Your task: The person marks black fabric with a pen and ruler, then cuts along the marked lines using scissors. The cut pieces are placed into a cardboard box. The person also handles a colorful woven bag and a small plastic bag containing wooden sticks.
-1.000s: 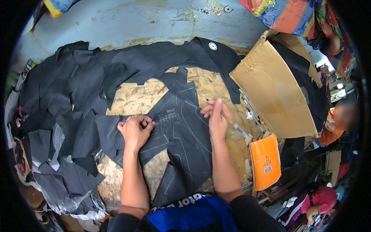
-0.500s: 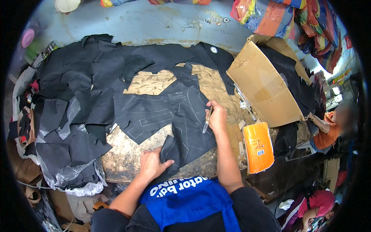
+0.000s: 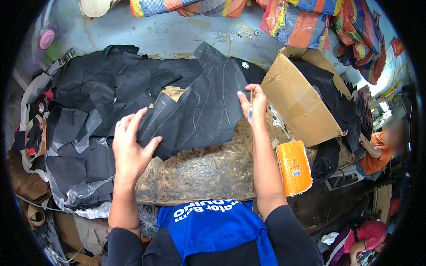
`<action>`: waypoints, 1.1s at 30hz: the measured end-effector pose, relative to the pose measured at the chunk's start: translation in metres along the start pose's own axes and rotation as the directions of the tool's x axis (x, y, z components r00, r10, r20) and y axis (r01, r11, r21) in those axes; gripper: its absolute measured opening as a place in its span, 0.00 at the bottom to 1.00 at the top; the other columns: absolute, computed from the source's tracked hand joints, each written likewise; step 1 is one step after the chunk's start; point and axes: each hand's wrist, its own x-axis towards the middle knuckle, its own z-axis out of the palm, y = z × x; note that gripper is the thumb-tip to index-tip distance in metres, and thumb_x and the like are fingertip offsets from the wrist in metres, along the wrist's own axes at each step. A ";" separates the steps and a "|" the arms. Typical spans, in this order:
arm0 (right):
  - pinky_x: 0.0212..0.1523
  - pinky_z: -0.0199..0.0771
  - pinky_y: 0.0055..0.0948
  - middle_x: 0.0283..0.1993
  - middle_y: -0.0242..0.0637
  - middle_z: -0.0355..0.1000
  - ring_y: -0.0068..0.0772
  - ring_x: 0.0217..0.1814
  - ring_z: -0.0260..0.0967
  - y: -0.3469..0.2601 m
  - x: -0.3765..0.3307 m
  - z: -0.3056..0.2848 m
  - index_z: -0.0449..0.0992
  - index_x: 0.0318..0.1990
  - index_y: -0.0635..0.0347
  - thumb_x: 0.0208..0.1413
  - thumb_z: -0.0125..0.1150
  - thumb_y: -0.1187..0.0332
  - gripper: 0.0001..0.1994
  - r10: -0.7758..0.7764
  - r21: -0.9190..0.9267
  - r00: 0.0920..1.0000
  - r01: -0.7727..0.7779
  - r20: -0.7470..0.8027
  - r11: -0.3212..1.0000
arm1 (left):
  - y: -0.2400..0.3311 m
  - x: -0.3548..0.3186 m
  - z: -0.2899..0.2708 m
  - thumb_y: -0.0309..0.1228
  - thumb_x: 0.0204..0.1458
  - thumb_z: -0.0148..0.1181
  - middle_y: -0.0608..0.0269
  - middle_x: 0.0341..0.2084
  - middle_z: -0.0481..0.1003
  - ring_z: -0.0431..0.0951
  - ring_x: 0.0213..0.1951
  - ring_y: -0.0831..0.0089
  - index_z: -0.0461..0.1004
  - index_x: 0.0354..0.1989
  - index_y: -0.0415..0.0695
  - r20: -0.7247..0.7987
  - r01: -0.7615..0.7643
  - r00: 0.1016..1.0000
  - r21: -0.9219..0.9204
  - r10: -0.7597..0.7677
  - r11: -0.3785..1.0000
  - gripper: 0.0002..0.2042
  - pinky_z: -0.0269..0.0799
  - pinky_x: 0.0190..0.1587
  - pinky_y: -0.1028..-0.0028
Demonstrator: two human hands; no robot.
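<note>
The right hand (image 3: 253,104) sits just above the middle of the frame, fingers curled around a thin pen-like marker (image 3: 250,106) while also pinching the right edge of the dark marked piece (image 3: 199,111). The forearm runs straight up from the lower edge, wrist slightly bent inward. The left hand (image 3: 131,142) lies left of centre, open and flat with fingers spread, palm down on the lower left edge of the same piece; it grips nothing.

The piece, black with pale chalk-like outlines drawn on it, spreads across the middle of the worn table (image 3: 199,173), its upper end lifted toward the pile of black offcuts (image 3: 97,93) at upper left. A cardboard box (image 3: 297,106) stands at the right, with an orange packet (image 3: 293,167) below it at the table's edge. Another person in an orange top (image 3: 377,153) sits at the far right.

To handle this well, I'd judge the sheet needs to be drawn taut between both hands, the flat palm anchoring one side while the other pulls evenly, so the drawn lines lie undistorted. The marker tip should be kept clear of the surface while shifting the piece, or it may leave stray marks.
</note>
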 end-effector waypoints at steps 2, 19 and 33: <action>0.30 0.68 0.31 0.23 0.40 0.68 0.32 0.25 0.66 0.020 0.000 0.003 0.69 0.34 0.63 0.41 0.72 0.68 0.17 0.025 -0.245 0.998 -0.011 0.055 0.969 | -0.007 -0.006 0.017 0.29 0.30 0.72 0.53 0.45 0.68 0.67 0.49 0.56 0.68 0.53 0.46 0.081 0.000 0.997 0.097 -0.008 0.995 0.34 0.64 0.51 0.63; 0.41 0.71 0.36 0.34 0.45 0.73 0.44 0.40 0.73 0.050 -0.035 0.077 0.69 0.39 0.61 0.25 0.77 0.67 0.29 0.508 -0.555 0.860 -0.405 0.038 0.727 | -0.035 -0.107 0.131 0.55 0.36 0.67 0.36 0.63 0.47 0.45 0.64 0.39 0.61 0.60 0.43 0.215 0.309 0.915 0.171 -0.342 0.936 0.43 0.41 0.62 0.43; 0.28 0.61 0.22 0.25 0.26 0.62 0.21 0.27 0.58 0.020 -0.005 -0.035 0.65 0.33 0.58 0.31 0.80 0.66 0.26 0.042 0.075 0.922 -0.077 0.386 0.994 | -0.059 -0.120 0.134 0.26 0.38 0.60 0.39 0.59 0.55 0.54 0.61 0.44 0.61 0.58 0.40 0.006 0.288 0.958 -0.058 -0.288 0.956 0.32 0.52 0.62 0.56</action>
